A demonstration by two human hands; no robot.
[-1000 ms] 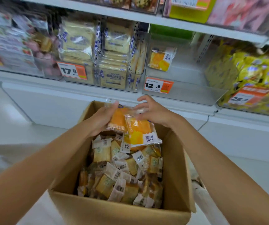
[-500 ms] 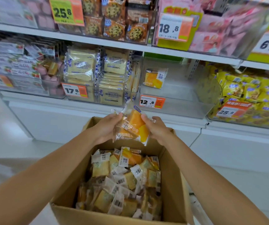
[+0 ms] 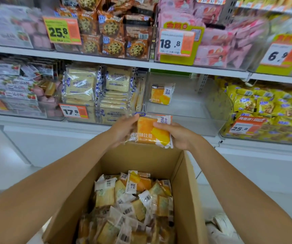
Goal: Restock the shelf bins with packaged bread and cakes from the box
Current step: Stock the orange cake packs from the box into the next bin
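Several pale bread packs (image 3: 82, 85) fill a bin on the left of the middle shelf. Next, the left hand (image 3: 124, 131) has its grip curled round the left edge of an orange bread packet (image 3: 150, 133), held just above the far rim of the cardboard box (image 3: 185, 191), which is heaped with wrapped cakes (image 3: 133, 205). The right hand (image 3: 182, 136) pinches the packet's right edge, thumb on top. Behind, a clear bin (image 3: 191, 108) holds one matching packet (image 3: 162, 94), upright. Yellow packs (image 3: 265, 106) crowd the rightmost bin.
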